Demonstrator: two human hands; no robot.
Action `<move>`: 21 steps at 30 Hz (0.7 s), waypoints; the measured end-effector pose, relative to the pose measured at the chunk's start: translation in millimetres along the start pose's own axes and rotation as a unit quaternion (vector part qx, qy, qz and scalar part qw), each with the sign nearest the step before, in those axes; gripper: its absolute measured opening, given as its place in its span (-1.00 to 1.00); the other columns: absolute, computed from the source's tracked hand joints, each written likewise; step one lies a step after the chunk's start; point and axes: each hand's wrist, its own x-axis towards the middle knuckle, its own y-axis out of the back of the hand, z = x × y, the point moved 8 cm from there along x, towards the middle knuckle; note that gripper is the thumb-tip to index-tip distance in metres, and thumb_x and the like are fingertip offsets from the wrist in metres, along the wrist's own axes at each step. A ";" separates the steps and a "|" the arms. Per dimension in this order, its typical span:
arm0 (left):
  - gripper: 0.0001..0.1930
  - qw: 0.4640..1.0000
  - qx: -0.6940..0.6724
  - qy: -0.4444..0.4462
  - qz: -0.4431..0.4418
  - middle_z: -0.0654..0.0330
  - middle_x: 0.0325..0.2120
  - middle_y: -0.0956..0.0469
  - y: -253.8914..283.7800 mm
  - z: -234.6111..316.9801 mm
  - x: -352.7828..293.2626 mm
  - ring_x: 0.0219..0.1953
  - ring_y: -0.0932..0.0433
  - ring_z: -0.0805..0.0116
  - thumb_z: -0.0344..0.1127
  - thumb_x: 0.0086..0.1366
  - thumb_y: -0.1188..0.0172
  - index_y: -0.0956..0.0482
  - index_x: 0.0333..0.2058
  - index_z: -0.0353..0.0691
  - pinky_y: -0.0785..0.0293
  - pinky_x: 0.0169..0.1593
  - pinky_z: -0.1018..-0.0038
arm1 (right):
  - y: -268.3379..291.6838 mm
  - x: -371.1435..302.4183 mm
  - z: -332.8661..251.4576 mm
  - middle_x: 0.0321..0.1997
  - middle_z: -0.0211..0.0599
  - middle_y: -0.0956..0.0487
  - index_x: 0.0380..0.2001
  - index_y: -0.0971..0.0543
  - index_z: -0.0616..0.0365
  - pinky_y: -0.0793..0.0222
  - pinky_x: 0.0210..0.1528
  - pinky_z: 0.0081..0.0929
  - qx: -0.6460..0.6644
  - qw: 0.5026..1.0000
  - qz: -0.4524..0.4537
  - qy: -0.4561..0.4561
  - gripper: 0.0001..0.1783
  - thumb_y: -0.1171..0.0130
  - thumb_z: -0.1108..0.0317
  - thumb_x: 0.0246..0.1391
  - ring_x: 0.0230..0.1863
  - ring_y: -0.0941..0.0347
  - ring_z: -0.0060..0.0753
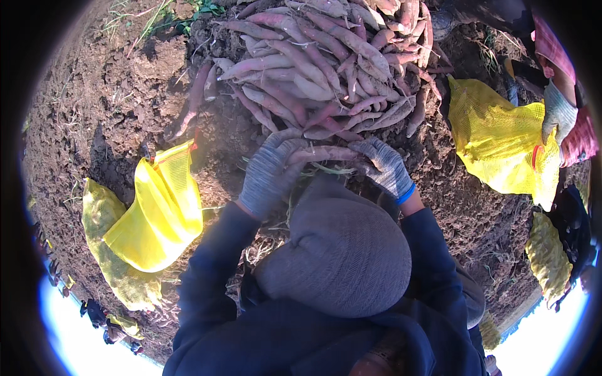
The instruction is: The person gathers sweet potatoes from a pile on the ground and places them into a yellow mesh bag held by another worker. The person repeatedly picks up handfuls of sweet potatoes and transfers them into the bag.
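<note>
A slender pinkish sweet potato (323,154) lies crosswise between my two hands at the near edge of a large heap of sweet potatoes (313,59). My left hand (269,170), in a grey knit glove, is closed on its left end. Closed at the other end is my right hand (385,167), in a matching glove with a blue cuff. Thin green stems show just below the sweet potato. The fingertips are partly hidden behind the gloves.
To my left, a yellow mesh bag (160,216) lies beside a fuller one (128,282) on rough brown soil (88,131). A co-worker's gloved hand (558,113) at the right holds another yellow mesh bag (495,131). Farther right stands a filled sack (547,257).
</note>
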 end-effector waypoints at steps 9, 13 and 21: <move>-0.48 0.936 0.028 -0.041 -0.350 0.00 -0.25 -0.59 -72.0 -8.6 2.3 -0.21 -0.62 0.01 0.06 0.24 -0.29 -0.57 0.05 -0.17 -0.56 -0.15 0.23 | -0.9 15.4 -32.4 -0.14 -0.18 -0.57 0.00 -0.65 0.02 -0.47 0.01 -0.17 0.036 0.996 -0.079 0.037 -0.39 -0.36 -0.13 -0.04 -0.08 -0.52 -0.01; -0.53 0.954 0.102 -0.034 -0.280 0.06 -0.28 -0.58 -66.9 -5.1 -2.3 -0.25 -0.62 0.00 0.06 0.20 -0.32 -0.60 -0.03 -0.11 -0.55 -0.20 0.22 | -33.1 8.5 -19.3 -0.09 -0.06 -0.61 0.01 -0.62 0.07 -0.46 0.03 -0.14 0.094 0.970 -0.217 -0.054 -0.31 -0.27 -0.26 0.02 -0.04 -0.55 0.01; -0.60 0.966 -0.036 0.094 -0.239 0.08 -0.36 -0.61 -69.6 0.2 -7.8 -0.37 -0.64 0.18 -0.04 0.27 -0.31 -0.58 -0.07 -0.20 -0.56 -0.28 0.30 | -57.6 18.2 4.5 -0.19 -0.17 -0.65 -0.13 -0.62 0.03 -0.53 -0.08 -0.18 -0.155 0.951 -0.264 -0.036 -0.75 -0.11 0.26 0.16 -0.09 -0.61 -0.05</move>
